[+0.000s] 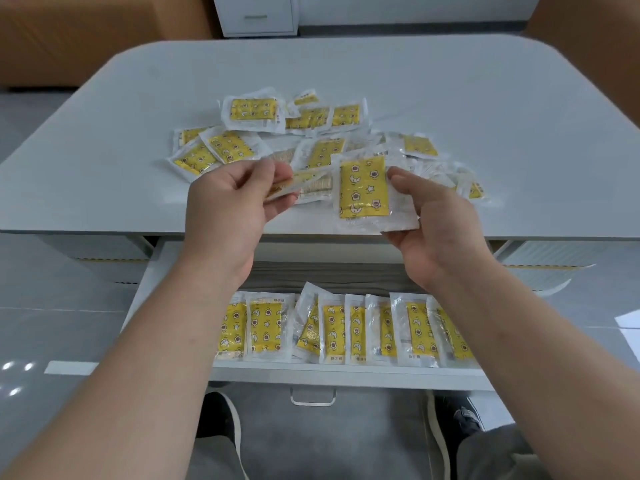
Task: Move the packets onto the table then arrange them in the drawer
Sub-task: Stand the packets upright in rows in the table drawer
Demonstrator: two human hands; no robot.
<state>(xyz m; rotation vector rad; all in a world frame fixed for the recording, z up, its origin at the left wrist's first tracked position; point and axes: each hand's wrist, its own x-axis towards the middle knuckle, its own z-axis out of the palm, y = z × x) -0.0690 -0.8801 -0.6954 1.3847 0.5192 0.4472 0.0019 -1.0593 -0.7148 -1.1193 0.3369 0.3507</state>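
Several clear packets with yellow printed inserts lie in a loose pile on the grey table. My right hand holds one packet upright by its right edge, above the table's front edge. My left hand pinches another packet, seen nearly edge-on, just left of it. Below, the open white drawer holds a row of several packets standing side by side along its front.
A grey liner covers the drawer's back part. The drawer handle sits at the front centre. My knees and shoes show below. A white cabinet stands beyond the table, with orange-brown furniture on both sides.
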